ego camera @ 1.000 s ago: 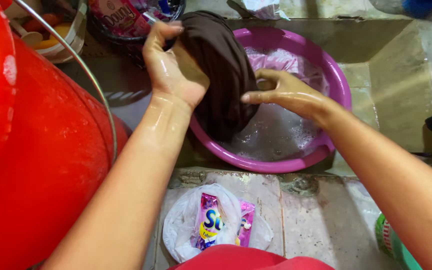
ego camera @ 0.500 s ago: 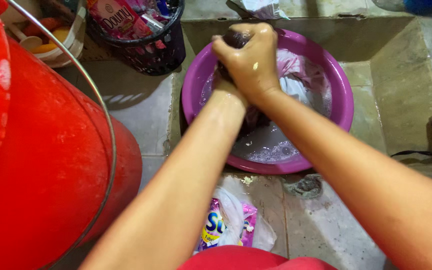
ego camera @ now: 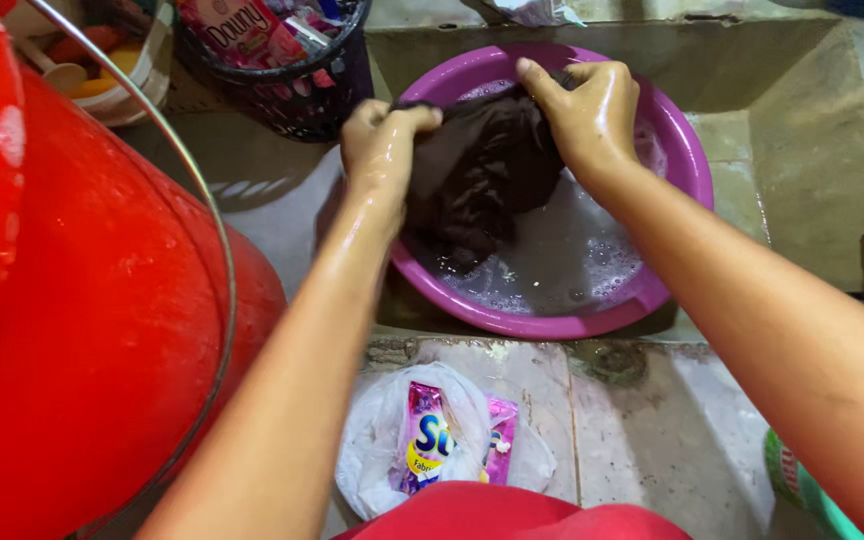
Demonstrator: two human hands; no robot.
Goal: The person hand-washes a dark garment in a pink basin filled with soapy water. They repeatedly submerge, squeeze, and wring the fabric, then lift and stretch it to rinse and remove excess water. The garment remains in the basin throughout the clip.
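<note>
Dark cloth (ego camera: pixel 482 170) wet, matt; plastic basin (ego camera: pixel 552 322) glossy; red bucket (ego camera: pixel 102 300) glossy.

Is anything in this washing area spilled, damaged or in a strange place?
Nothing stands out. Both hands, left hand and right hand, grip the dark cloth over the purple basin of soapy water. The floor tiles look wet.

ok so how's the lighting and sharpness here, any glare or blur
Head view: warm light, glare streaks on the red bucket and wet shine on the left hand and right hand; the dark cloth in the purple basin loses detail in shadow; the forearms near the lens look soft and stretched; the basket throws a shadow on the floor.
</note>
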